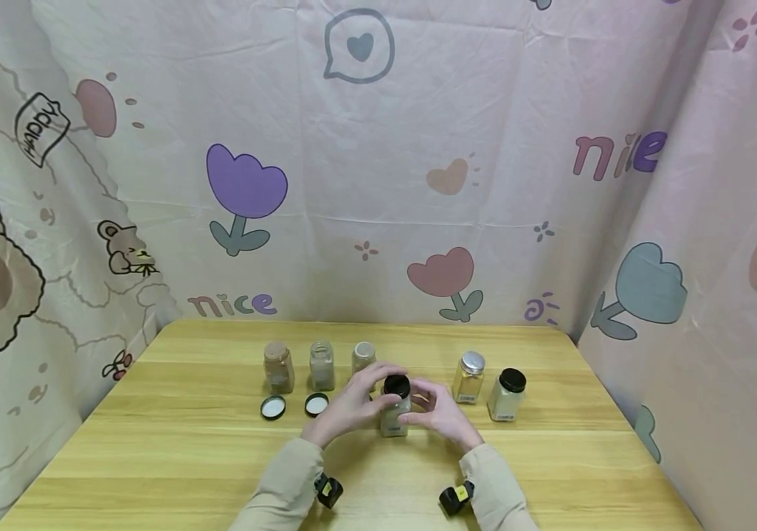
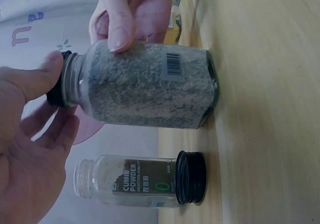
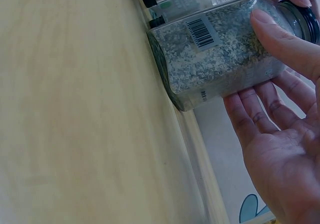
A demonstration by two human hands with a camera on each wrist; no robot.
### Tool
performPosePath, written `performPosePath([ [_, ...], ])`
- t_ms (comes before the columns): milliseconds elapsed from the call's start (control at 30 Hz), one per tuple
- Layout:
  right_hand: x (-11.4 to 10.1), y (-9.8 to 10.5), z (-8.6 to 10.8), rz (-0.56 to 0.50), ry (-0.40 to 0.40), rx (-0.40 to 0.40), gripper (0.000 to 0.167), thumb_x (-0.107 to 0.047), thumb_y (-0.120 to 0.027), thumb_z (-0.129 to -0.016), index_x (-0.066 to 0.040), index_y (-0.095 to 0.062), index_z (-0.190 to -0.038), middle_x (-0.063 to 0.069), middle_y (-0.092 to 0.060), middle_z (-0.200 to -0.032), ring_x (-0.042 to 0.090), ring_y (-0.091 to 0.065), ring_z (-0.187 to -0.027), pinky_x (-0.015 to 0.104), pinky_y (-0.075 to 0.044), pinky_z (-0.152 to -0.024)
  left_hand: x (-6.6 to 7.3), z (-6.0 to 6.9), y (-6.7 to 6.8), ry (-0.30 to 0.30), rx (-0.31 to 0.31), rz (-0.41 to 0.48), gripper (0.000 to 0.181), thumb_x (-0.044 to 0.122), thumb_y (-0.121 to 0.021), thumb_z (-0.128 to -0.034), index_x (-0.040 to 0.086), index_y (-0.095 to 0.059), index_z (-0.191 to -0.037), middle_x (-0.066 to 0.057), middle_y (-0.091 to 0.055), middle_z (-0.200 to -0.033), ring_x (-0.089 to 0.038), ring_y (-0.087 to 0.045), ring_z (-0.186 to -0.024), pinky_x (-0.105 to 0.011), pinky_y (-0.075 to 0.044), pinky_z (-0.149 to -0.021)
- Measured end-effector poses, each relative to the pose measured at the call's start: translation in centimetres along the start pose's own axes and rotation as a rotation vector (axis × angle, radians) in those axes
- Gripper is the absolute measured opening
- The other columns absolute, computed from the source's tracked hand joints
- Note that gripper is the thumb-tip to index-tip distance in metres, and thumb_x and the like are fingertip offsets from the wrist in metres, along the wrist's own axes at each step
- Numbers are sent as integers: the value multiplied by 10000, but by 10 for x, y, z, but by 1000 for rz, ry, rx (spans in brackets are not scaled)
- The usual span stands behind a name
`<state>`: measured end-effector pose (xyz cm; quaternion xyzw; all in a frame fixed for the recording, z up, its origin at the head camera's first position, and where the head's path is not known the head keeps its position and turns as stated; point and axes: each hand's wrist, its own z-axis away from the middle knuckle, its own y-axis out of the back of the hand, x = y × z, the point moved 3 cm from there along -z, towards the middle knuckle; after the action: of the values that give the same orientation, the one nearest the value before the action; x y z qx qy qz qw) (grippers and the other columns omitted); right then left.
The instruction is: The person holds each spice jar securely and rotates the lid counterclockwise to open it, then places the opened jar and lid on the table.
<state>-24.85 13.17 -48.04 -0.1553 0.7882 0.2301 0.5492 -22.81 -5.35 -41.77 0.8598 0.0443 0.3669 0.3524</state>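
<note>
1. Work surface: a light wood table (image 1: 153,450) with lengthwise grain bands. Its far edge runs up to the hanging fabric.
2. Room enclosure: pale fabric (image 1: 352,169) covers the back and both sides. The back section carries printed tulips, hearts and the word "nice"; the left section carries outlined bear figures. Shallow folds and creases run across the cloth.
3. Main item: a square-sided clear jar (image 1: 395,423) with pale, flaky contents and a barcode label. It is upright near the middle of the table's width, between the two hands. Contact between its base and the wood cannot be confirmed.
4. Left hand (image 1: 350,405): thumb and fingers grip the black lid (image 1: 397,385) at the jar's mouth (neck threads are visible below the lid in the left wrist view).
5. Right hand (image 1: 443,413): holds the jar body, thumb on one face and fingers around the other side.
6. Left-side items: a brown-filled jar (image 1: 279,371), a lidless jar (image 1: 322,369) and a third jar (image 1: 364,355), partly hidden by the left hand, stand in a row. Two loose lids, a left lid (image 1: 273,408) and a right lid (image 1: 316,405), lie white side up in front of the first two.
7. Right-side items: a yellow-filled jar (image 1: 468,385) with a silver lid stands near a black-capped jar (image 1: 506,402).
</note>
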Motion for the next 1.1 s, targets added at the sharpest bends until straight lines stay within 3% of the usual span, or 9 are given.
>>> performPosePath([
  [167, 0, 0, 0, 7, 3, 2, 552, -15, -783, -837, 86, -556, -1330, 316, -561, -1338, -9, -603, -1191, 139, -452, -1103, 1, 2, 1, 40, 1, 2, 486, 217, -708, -946, 72, -569, -1388, -130, -594, -1406, -309, -586, -1287, -472, -542, -1061],
  [333, 0, 0, 0, 19, 3, 10, 560, -26, -788, -834, 90, -555, -1329, 319, -561, -1340, -21, -600, -1190, 129, -445, -1101, 1, 2, 3, 24, -65, 40, 462, 103, -647, -972, 24, -536, -1413, -170, -542, -1487, -363, -541, -1350, -566, -507, -1079],
  [433, 1, 0, 0, 14, 1, 7, 580, -34, -790, -834, 95, -543, -1342, 322, -546, -1357, -28, -597, -1193, 126, -443, -1101, 0, 1, 3, 32, -81, 53, 451, 48, -626, -968, 21, -538, -1410, -163, -565, -1468, -352, -566, -1324, -560, -529, -1053],
  [767, 3, 1, 0, 10, 4, 3, 582, -32, -776, -849, 89, -533, -1363, 331, -532, -1366, -27, -589, -1205, 128, -444, -1101, 0, 0, 1, -31, 74, -31, 474, 146, -747, -899, 27, -593, -1331, -132, -677, -1264, -271, -671, -1129, -429, -599, -956],
  [900, 4, 1, 0, 8, 9, 2, 580, -41, -786, -840, 85, -544, -1352, 276, -571, -1348, -16, -594, -1205, 145, -453, -1105, -1, 3, 2, -18, 37, -9, 494, 160, -729, -919, 33, -566, -1368, -151, -635, -1360, -309, -619, -1248, -471, -550, -1046],
  [1100, 6, 1, 0, 14, 13, 10, 572, -35, -787, -841, 81, -550, -1348, 35, -638, -1305, -4, -600, -1206, 156, -455, -1110, -2, 5, 2, -19, -66, 45, 484, 52, -634, -964, 62, -513, -1432, -183, -518, -1507, -365, -505, -1387, -541, -451, -1150],
])
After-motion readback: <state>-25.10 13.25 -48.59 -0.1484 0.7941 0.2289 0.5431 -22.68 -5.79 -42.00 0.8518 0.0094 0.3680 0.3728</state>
